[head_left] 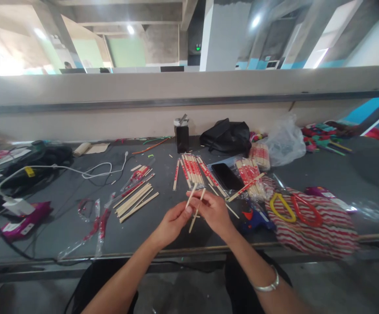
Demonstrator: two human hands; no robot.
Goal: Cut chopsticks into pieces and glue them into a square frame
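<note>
Clearly just one counter (156,237), dark grey and flat. At right, one rumpled striped cloth (320,235), red and whitish, with two smooth loop handles, one yellow (282,208), one red (306,212). Toward the back, one slumped black bag (227,136), and right of it one crinkled, see-through plastic bag (285,144). Near the middle, one glossy black phone (227,176), between red-printed stick packets (193,169) and a further packet group (250,178). At left, roughly seven bare wooden sticks (133,201), straight and overlapping, exact count unclear; beside them, several clear wrappers (102,222). Over the near part, both forearms reaching in, wrists close together: left hand (175,219) clamped on one pale stick (191,196), right hand (213,211) pinched on a second stick (193,223), both tilted.
</note>
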